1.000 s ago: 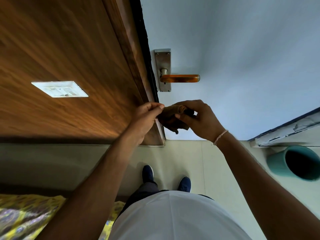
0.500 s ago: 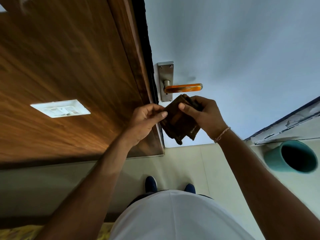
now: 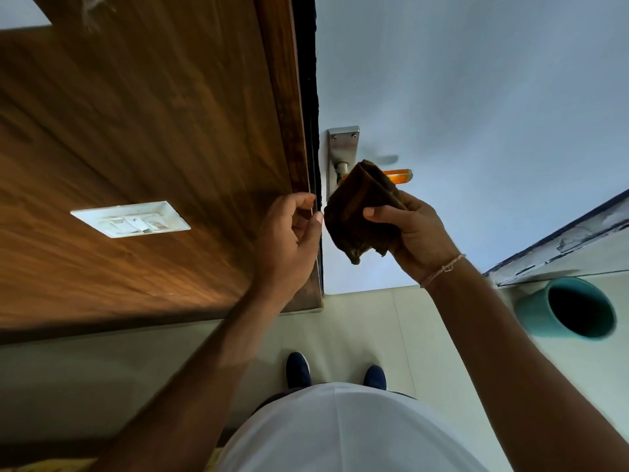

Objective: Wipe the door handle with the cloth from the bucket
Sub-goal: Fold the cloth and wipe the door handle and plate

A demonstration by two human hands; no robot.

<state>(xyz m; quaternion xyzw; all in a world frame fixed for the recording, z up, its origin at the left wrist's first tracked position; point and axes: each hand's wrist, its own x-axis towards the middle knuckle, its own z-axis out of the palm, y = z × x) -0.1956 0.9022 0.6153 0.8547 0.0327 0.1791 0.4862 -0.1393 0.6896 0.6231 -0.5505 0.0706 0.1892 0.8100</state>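
The person's right hand is holding a folded dark brown cloth in front of a pale blue door, its thumb pressing across the near face of the cloth and its other fingers wrapping behind it. The upper corner of the cloth is overlapping the orange lever door handle, whose far end is showing just past the fabric; whether the cloth is touching the lever cannot be told. The handle is projecting from a brushed steel backplate set near the door's edge, beside a dark wooden door frame. The left hand is hovering just beside the cloth, its fingers loosely curled and holding nothing, the thumb tip sitting very near the cloth's left edge. A thin pinkish thread bracelet is circling the right wrist. On the brown wood-grain wall panel to the left, a white rectangular switch plate is showing. A teal round bucket is standing on the pale tiled floor to the right, well apart from the hands. Two dark blue shoes are showing below, above the person's white shirt.
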